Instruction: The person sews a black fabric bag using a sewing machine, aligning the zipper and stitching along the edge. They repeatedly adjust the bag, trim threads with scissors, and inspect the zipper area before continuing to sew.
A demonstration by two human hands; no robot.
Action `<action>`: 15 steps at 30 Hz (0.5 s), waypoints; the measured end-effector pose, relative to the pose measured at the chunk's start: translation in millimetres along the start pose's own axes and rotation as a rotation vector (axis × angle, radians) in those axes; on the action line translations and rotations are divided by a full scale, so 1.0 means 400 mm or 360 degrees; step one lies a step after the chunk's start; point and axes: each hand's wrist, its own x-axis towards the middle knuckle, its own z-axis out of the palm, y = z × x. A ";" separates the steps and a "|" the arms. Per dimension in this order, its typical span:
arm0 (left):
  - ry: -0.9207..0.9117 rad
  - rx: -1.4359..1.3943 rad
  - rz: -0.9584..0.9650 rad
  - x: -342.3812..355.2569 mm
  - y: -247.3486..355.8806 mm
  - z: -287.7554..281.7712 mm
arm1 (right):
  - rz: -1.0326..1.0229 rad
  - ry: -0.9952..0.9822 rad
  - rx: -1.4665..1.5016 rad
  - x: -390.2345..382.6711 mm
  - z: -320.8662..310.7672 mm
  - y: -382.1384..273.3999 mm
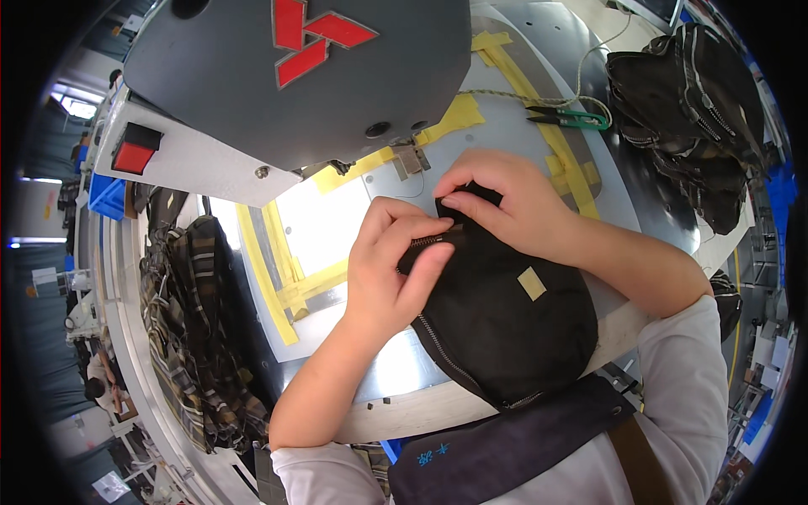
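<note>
A rounded black fabric bag [497,320] with a metal zipper along its edge and a small pale yellow patch lies on the work plate at the front edge. My left hand [391,261] is closed on the bag's upper left side, thumb and fingers pinching the cloth beside a short stretch of zipper teeth. Across from it, my right hand [509,202] curls over the bag's top edge, thumb and fingertips gripping the cloth. The two hands are close together, and my palms hide part of the bag's upper end.
Just above my hands looms a dark grey sewing machine head [311,93] with a red switch [136,150] at its left. Green-handled thread snips [572,119] lie beyond my right hand. Black bags [686,118] are piled at right; striped cloth pieces [198,320] hang at left. Yellow tape [273,265] marks the plate.
</note>
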 end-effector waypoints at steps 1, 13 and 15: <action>-0.0027 -0.0092 -0.0040 -0.001 0.000 -0.006 | -0.0096 -0.0009 -0.0046 0.002 -0.003 0.002; 0.0002 -0.0653 -0.0840 -0.005 -0.003 -0.001 | -0.0413 -0.0022 -0.0232 0.002 0.003 0.001; 0.0023 -0.0698 -0.0840 -0.009 -0.003 0.003 | -0.0512 -0.0062 -0.0258 0.004 0.001 0.005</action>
